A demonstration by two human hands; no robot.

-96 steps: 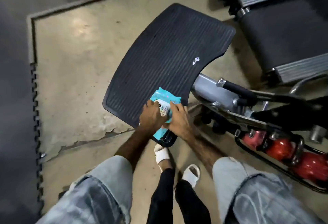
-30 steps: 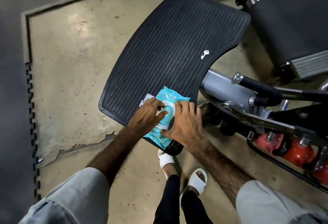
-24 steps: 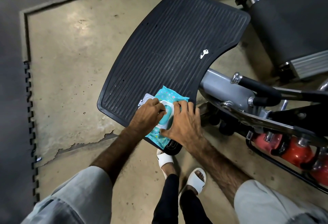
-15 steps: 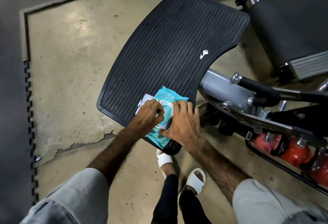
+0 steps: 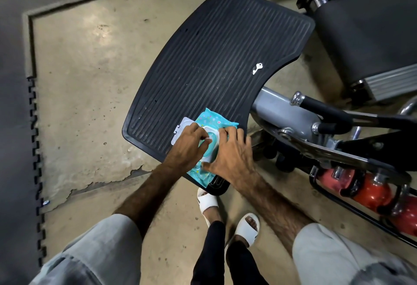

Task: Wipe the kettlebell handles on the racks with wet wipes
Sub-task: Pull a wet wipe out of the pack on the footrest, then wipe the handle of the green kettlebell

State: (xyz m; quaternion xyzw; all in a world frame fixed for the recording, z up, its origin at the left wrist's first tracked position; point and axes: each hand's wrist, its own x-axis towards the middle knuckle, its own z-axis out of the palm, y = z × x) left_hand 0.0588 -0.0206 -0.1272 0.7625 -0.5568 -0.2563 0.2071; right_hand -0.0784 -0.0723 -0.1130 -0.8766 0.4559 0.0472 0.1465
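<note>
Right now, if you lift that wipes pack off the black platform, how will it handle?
The wipes pack looks like a soft film pouch, so it would probably sag at its ends. Its open lid may flap. It probably won't roll, lying flat on the ribbed platform.

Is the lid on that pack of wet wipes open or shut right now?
Open. The white flip lid lies swung out to the left of the wipes pack, and the left hand fingers sit at the exposed opening.

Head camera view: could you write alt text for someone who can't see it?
Two bare hands work at a teal wet wipes pack lying on a black ribbed platform, its white lid flipped open. Red kettlebells sit racked to the right.
</note>
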